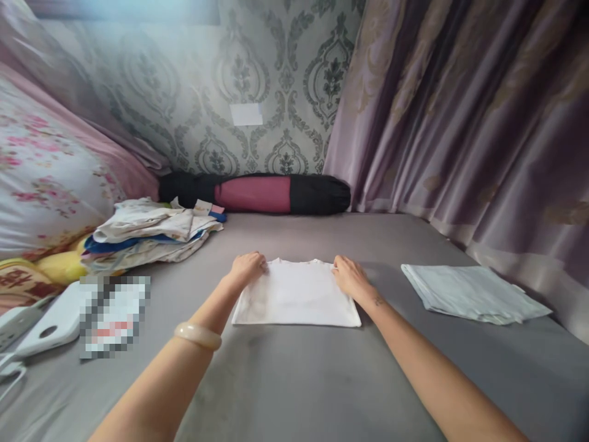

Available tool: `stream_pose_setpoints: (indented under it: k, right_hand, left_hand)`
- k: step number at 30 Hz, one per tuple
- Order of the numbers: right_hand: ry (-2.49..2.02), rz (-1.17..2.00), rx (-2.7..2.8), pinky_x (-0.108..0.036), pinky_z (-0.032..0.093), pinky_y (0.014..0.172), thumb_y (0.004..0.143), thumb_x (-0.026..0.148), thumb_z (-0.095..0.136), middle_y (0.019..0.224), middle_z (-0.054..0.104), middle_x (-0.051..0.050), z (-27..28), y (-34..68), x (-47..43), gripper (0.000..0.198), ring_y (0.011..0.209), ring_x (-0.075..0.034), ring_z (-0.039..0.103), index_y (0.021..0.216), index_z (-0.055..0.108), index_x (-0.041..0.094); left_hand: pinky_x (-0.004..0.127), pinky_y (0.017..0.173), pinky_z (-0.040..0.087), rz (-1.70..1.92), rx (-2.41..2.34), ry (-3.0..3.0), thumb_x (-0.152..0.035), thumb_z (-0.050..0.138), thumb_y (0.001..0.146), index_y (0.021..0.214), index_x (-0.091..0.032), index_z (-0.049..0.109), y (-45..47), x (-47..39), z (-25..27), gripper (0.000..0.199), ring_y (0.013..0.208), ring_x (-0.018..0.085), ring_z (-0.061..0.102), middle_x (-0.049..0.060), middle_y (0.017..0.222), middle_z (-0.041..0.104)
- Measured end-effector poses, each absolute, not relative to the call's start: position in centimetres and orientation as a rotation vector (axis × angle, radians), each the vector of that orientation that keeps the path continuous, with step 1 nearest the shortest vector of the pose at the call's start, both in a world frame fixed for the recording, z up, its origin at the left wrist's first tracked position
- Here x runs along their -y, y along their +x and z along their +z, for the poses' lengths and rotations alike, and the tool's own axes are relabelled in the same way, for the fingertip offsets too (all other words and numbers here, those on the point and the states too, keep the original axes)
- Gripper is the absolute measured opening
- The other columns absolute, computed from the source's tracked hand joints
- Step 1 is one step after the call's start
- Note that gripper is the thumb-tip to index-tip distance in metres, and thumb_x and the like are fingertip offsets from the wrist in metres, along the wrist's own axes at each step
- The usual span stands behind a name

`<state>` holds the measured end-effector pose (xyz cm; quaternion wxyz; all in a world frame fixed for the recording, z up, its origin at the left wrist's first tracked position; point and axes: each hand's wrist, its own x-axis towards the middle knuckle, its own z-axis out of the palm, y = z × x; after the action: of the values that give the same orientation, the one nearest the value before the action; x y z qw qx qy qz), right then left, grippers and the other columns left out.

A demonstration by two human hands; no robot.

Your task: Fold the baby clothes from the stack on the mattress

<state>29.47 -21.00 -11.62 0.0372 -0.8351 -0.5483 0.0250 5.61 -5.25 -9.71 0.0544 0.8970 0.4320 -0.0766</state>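
A white shirt (pixel 304 294) lies flat and folded into a rough rectangle on the grey bed sheet (pixel 294 387), its neckline at the far edge. My left hand (pixel 248 269), with a pale bangle (pixel 197 336) on the wrist, closes its fingers on the far left corner of the shirt. At the far right corner, my right hand (pixel 352 276) pinches the cloth the same way. The fingertips are partly hidden behind the knuckles.
Folded pale clothes (pixel 473 291) lie at the right. At the left are a heap of clothes (pixel 156 230), a white device (pixel 57 322) and a blurred packet (pixel 115 319). A black-and-maroon roll (pixel 253 194) rests against the wall; a curtain (pixel 414 110) hangs at the right.
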Motion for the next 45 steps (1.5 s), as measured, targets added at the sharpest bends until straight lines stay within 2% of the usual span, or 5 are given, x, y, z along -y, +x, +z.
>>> stream_pose_setpoints:
  k: [11, 22, 30, 38, 45]
  right_hand:
    - [-2.465, 0.166, 1.81, -0.028, 0.037, 0.092, 0.098, 0.022, 0.045, 0.115, 0.06, -0.014, -12.7, 31.4, 20.1, 0.026, 0.114, -0.023, 0.054, 0.113, 0.064, 0.015]
    - [-2.417, 0.2, 1.799, -0.028, 0.039, 0.086, 0.094, 0.017, 0.047, 0.113, 0.063, -0.013, -11.6, 31.1, 20.2, 0.018, 0.108, -0.021, 0.057, 0.106, 0.06, 0.015]
    - [-2.19, 0.245, 1.7, -0.026, 0.043, 0.081, 0.092, 0.026, 0.05, 0.108, 0.07, -0.007, -8.6, 31.6, 22.3, 0.023, 0.097, -0.019, 0.063, 0.112, 0.06, 0.02]
    - [-1.983, 0.364, 1.762, -0.026, 0.046, 0.071, 0.085, 0.032, 0.054, 0.09, 0.072, -0.003, -4.5, 32.2, 24.7, 0.022, 0.078, -0.017, 0.062, 0.094, 0.069, 0.019]
    - [-1.882, 0.516, 1.766, -0.026, 0.047, 0.069, 0.08, 0.041, 0.06, 0.088, 0.072, -0.003, -0.9, 32.1, 26.9, 0.026, 0.079, -0.017, 0.063, 0.09, 0.071, 0.02]
  left_hand:
    - [0.045, 0.103, 0.038, -0.338, -1.366, 2.582, -0.032, 0.064, 0.077, 0.107, -0.024, 0.066, 6.7, 2.7, -9.6, 0.032, 0.125, 0.029, 0.051, 0.01, 0.13, 0.059]
    - [0.041, 0.096, 0.039, -0.209, -1.227, 2.635, -0.022, 0.055, 0.079, 0.106, -0.021, 0.063, 5.6, 3.4, -10.1, 0.028, 0.106, 0.024, 0.062, 0.007, 0.111, 0.07]
    - [0.041, 0.098, 0.034, -0.113, -1.101, 2.731, -0.024, 0.048, 0.082, 0.093, -0.022, 0.068, 3.9, 4.7, -6.5, 0.023, 0.1, 0.024, 0.063, 0.004, 0.095, 0.073]
    - [0.024, 0.07, 0.038, 0.078, -0.813, 2.623, -0.046, 0.053, 0.081, 0.095, -0.019, 0.07, 0.4, 5.6, -1.9, 0.035, 0.076, 0.016, 0.057, 0.001, 0.08, 0.067]
    - [0.022, 0.066, 0.039, 0.131, -0.608, 2.571, -0.053, 0.057, 0.079, 0.089, -0.019, 0.071, -1.5, 5.9, 0.3, 0.038, 0.075, 0.015, 0.056, 0.0, 0.08, 0.066]
